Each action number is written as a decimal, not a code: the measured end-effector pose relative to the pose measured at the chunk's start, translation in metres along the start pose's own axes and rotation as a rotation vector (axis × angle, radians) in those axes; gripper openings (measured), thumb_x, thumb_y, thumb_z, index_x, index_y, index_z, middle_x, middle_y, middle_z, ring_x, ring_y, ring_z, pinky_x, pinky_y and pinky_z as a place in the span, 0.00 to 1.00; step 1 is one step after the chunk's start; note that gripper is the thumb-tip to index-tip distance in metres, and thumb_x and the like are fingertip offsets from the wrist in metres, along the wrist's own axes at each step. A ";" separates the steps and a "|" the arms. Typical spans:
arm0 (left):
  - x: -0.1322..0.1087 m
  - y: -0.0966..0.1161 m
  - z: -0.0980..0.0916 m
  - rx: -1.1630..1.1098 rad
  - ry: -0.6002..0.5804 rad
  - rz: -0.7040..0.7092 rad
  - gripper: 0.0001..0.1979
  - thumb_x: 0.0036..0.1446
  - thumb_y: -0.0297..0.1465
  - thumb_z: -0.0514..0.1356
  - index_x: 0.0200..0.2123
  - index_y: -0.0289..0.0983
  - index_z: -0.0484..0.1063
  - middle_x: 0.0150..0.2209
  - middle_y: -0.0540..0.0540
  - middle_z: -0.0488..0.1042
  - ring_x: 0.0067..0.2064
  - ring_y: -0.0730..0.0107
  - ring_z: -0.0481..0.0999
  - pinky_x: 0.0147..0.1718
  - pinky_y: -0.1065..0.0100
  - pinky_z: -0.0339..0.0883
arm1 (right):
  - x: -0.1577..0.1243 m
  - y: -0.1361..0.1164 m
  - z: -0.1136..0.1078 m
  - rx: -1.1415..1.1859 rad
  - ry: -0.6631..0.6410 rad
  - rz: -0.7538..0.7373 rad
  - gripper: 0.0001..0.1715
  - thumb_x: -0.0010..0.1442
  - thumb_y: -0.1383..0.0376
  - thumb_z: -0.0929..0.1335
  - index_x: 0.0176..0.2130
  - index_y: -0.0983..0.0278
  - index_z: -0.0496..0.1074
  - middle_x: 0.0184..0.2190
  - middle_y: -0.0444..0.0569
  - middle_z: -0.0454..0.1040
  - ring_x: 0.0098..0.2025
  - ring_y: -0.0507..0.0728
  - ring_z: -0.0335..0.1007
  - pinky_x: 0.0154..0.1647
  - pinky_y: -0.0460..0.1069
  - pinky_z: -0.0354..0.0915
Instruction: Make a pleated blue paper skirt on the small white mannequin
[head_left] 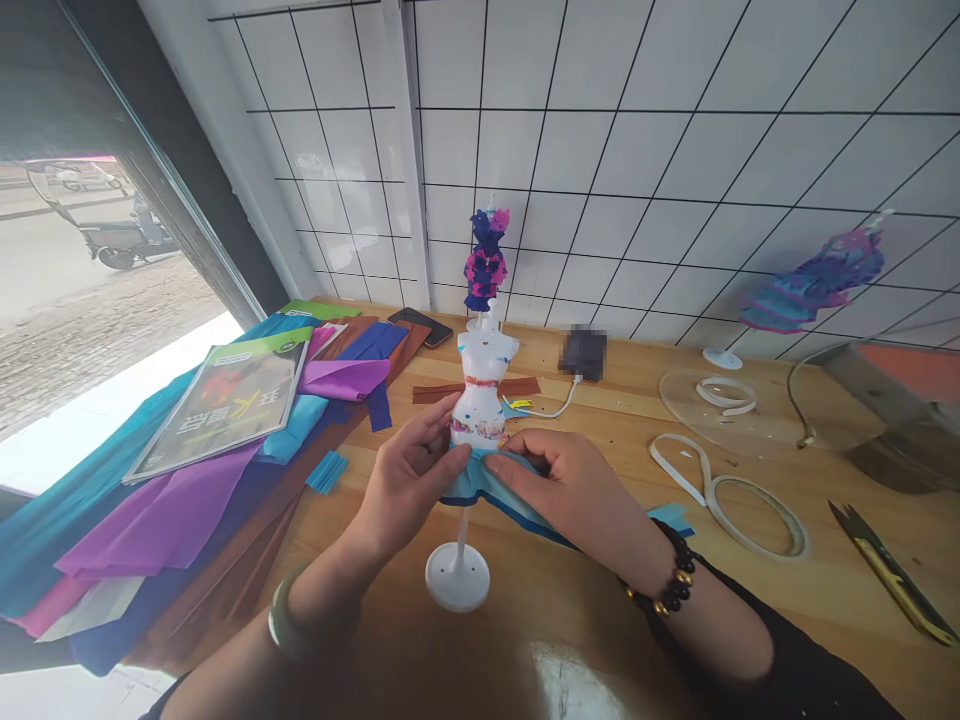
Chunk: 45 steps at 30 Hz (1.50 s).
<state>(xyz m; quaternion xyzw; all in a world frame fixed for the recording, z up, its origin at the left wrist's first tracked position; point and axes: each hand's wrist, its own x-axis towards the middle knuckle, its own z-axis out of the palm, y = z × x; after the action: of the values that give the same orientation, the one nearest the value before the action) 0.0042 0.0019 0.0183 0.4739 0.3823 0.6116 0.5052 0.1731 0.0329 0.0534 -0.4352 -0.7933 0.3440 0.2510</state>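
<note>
A small white dress form (484,370) stands upright on a round-based stand (457,577) in front of me. Red and coloured marks run round its waist and hips. Light blue crepe paper with a dark blue edge (471,480) wraps the bottom of the form, and a length of it trails right under my right hand. My left hand (416,460) is at the form's left side, its thumb pressing the paper's top edge. Thumb and bent fingers of my right hand (559,475) pinch the same paper just to the right.
Coloured crepe paper sheets (157,510) and a magazine (225,400) lie at left. Behind stand a dressed form (486,265) and, at right, another in blue-purple ruffles (821,280). White tape (757,515), yellow-handled thread snips (892,575), a phone (431,328) and a lamp (900,420) are on the table.
</note>
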 end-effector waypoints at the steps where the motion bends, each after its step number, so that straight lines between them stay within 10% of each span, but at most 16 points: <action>1: 0.000 0.000 0.000 -0.005 0.000 -0.003 0.25 0.53 0.29 0.63 0.56 0.37 0.64 0.53 0.40 0.72 0.55 0.57 0.70 0.50 0.62 0.67 | 0.000 0.000 0.000 0.008 -0.001 -0.002 0.17 0.60 0.57 0.63 0.25 0.64 0.70 0.19 0.40 0.61 0.22 0.48 0.52 0.21 0.44 0.50; 18: 0.000 -0.004 0.001 0.096 0.024 0.068 0.26 0.52 0.28 0.64 0.55 0.37 0.65 0.54 0.41 0.71 0.56 0.58 0.69 0.54 0.60 0.65 | -0.009 -0.008 0.002 -0.059 0.017 -0.113 0.10 0.62 0.61 0.63 0.34 0.62 0.71 0.17 0.38 0.63 0.20 0.48 0.56 0.22 0.45 0.51; 28: 0.000 -0.004 0.000 0.075 0.013 0.068 0.27 0.51 0.28 0.64 0.55 0.37 0.65 0.54 0.40 0.71 0.56 0.57 0.69 0.55 0.59 0.64 | -0.006 -0.005 0.000 0.047 0.041 -0.174 0.09 0.62 0.65 0.64 0.36 0.60 0.74 0.34 0.44 0.76 0.37 0.53 0.70 0.36 0.47 0.64; 45: -0.001 -0.002 0.003 -0.015 0.015 0.003 0.26 0.51 0.28 0.65 0.54 0.40 0.67 0.54 0.44 0.71 0.56 0.57 0.69 0.54 0.58 0.65 | -0.003 0.000 0.007 0.078 0.137 -0.071 0.04 0.58 0.64 0.67 0.31 0.61 0.70 0.25 0.41 0.71 0.26 0.49 0.63 0.24 0.45 0.57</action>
<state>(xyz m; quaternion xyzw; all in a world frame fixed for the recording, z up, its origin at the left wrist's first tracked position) 0.0075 0.0014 0.0172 0.4661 0.3809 0.6188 0.5047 0.1700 0.0281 0.0488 -0.4192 -0.7751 0.3351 0.3333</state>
